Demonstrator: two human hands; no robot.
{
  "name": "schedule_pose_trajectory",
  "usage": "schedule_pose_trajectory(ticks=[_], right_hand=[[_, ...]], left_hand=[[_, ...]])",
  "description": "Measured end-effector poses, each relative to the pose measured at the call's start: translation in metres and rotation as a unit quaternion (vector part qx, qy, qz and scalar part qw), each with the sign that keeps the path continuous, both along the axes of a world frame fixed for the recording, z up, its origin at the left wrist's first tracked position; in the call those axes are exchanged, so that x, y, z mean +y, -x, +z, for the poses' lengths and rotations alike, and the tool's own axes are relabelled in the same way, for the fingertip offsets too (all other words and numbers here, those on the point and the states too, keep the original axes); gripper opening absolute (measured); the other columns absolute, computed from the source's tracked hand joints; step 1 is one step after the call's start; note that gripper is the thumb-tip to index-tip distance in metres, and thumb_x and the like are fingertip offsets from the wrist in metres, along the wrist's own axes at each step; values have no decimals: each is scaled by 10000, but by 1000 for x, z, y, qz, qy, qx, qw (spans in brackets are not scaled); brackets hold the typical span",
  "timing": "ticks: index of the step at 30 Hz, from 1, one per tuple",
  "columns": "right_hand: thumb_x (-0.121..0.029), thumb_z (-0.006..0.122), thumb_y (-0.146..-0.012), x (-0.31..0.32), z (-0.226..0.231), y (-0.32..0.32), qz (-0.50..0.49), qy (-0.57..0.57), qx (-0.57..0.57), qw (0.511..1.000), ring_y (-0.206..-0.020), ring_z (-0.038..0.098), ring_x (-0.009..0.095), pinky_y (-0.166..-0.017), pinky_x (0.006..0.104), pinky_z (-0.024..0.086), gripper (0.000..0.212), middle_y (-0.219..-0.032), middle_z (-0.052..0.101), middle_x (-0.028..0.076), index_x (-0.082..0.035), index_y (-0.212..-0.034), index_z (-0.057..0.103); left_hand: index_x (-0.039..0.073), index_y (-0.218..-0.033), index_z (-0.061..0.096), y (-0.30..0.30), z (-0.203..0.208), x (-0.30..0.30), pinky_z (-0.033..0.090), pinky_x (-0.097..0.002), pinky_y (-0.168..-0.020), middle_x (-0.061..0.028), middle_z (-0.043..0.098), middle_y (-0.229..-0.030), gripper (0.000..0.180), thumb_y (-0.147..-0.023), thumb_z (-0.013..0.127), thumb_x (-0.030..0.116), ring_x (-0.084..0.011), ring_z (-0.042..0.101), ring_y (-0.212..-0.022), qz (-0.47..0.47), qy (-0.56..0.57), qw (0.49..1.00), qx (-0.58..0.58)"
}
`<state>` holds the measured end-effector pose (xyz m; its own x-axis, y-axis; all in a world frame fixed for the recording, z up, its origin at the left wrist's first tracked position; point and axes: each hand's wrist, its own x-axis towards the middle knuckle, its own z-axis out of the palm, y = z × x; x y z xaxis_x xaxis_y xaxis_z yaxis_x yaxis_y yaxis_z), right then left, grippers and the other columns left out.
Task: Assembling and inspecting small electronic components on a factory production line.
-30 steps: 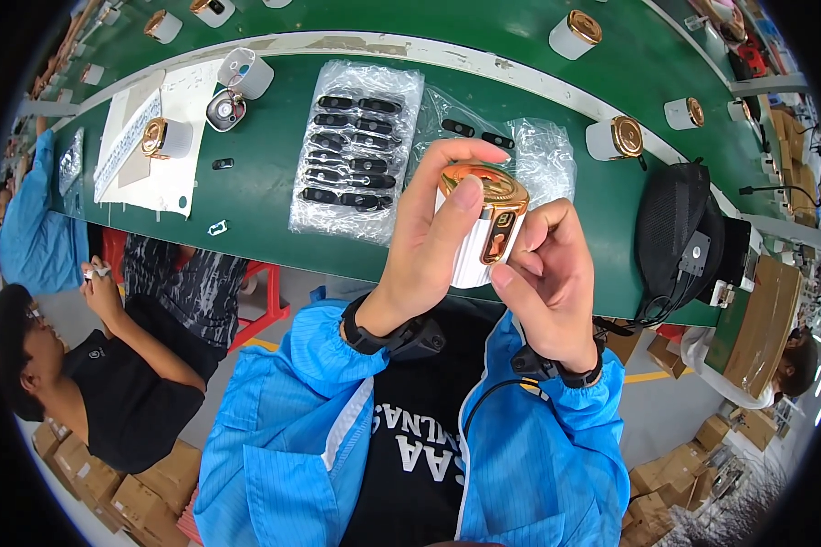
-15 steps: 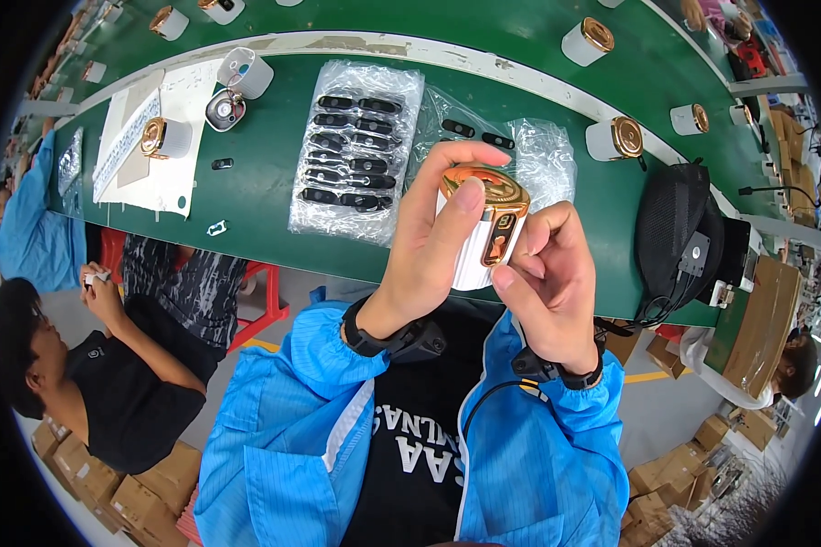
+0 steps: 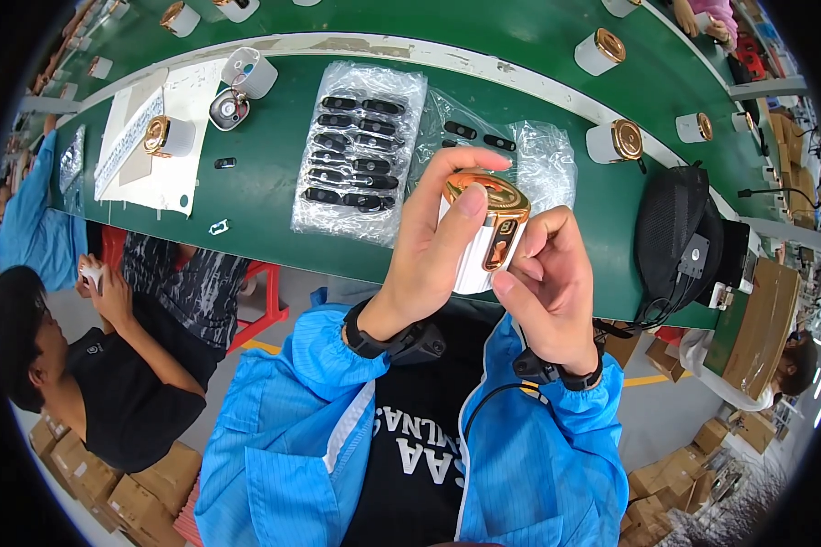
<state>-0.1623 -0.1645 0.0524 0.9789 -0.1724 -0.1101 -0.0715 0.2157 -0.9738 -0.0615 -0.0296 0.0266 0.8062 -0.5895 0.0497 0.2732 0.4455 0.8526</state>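
Note:
A white ribbed canister with a shiny gold top is raised above the table's near edge, slightly tilted. On its right side is a gold-rimmed dark oblong panel. My left hand is closed round the canister from the left, thumb pressed on the top's near rim and index finger reaching over the far side. My right hand has its fingers curled by the canister's right side, with the thumb at its lower edge below the panel. The right fingertips' contact is partly hidden.
Bubble wrap with rows of black oblong panels lies beyond my hands. Similar canisters stand along the green belt and table. A black mesh bag sits at right. At left, a co-worker holds a small white thing.
The canister has tipped and dropped slightly in my hands, with both hands still on it. Canisters on the far belt have shifted to the right.

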Motion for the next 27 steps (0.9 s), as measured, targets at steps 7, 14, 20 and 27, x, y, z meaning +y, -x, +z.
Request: schedule_pose_trajectory(ticks=[7, 14, 20, 27], right_hand=[[48, 717, -933, 1, 0, 0, 0, -2, 7, 1000, -712, 322, 3, -625, 197, 264, 373, -870, 371, -64, -108, -1119, 434], [-13, 664, -1003, -5, -2, 0, 0, 64, -41, 997, -713, 335, 25, -632, 211, 301, 290, -866, 395, -47, -83, -1190, 454], [-5, 595, -1058, -20, 16, 1, -63, 223, -31, 972, -787, 504, 87, -700, 258, 435, 94, -941, 564, 17, -9, -1152, 597], [-18, 623, -1051, -28, 41, 3, -69, 461, -64, 882, -895, 669, 154, -802, 275, 535, 182, -1044, 697, 109, 69, -1171, 729]], left_hand=[[38, -1390, 535, 1, 3, 1, 506, -241, -830, -61, 672, -1097, 345, -1136, 522, 270, -77, 625, -975, 13, -9, 1000, -22], [52, -1391, 539, 0, 0, -1, 545, -261, -805, -57, 691, -1069, 418, -1155, 474, 391, -90, 665, -948, -19, -6, 998, 61], [68, -1418, 542, 0, -6, -1, 595, -338, -693, -96, 701, -1019, 558, -1156, 322, 508, -172, 691, -850, -111, 37, 967, 227], [75, -1412, 548, 0, -11, -6, 593, -353, -652, -96, 691, -978, 576, -1156, 306, 531, -183, 691, -832, -111, 10, 965, 239]])
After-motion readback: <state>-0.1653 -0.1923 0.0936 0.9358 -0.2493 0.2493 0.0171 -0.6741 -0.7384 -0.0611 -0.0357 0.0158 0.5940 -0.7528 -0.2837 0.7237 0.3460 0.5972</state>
